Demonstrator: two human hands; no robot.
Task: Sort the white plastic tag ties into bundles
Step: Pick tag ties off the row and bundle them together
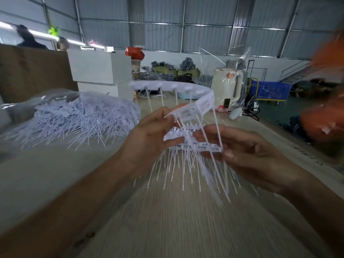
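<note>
Both hands, left hand (149, 135) and right hand (247, 151), pinch a tag-tie strip (193, 140) above the wooden surface (167, 220); the loose tie pile (78, 118) lies left of the strip, open board nearer the camera

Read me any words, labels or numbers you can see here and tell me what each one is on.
None can be read.
Ties held in both hands: dark marks on the heads, too blurred.
White appliance: an orange sticker, too small.
Table right edge: dark marks, blurred.
Red box: no legible print.
</note>
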